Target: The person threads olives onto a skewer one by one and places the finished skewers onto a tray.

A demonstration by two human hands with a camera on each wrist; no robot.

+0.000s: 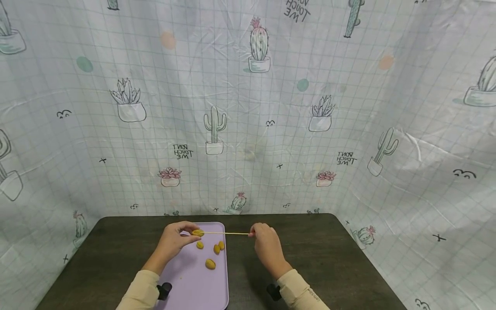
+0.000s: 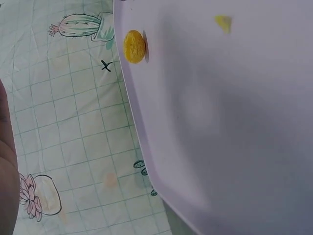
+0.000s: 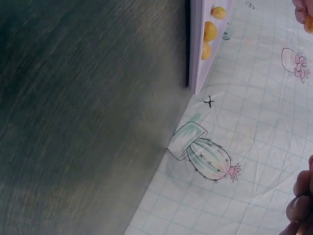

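Observation:
Between thumb and fingers, my left hand point(image 1: 174, 237) pinches a small oval yellow-brown piece point(image 1: 198, 233) that looks like fruit, above the tray. To its right, my right hand point(image 1: 268, 246) holds the far end of a thin yellow stick point(image 1: 228, 233), like a skewer. The stick runs level between the hands and its left end meets the pinched piece. Several similar yellow pieces point(image 1: 210, 264) lie on the lilac tray point(image 1: 195, 288) below. In the right wrist view, curled fingers of the right hand point(image 3: 301, 208) show at the edge; the stick is out of sight there.
The tray lies on a dark wooden table point(image 1: 310, 258), left of the right hand. A tiny yellow scrap point(image 2: 224, 23) lies on it in the left wrist view. A pale curtain point(image 1: 248, 129) printed with cacti hangs behind the table and along both sides.

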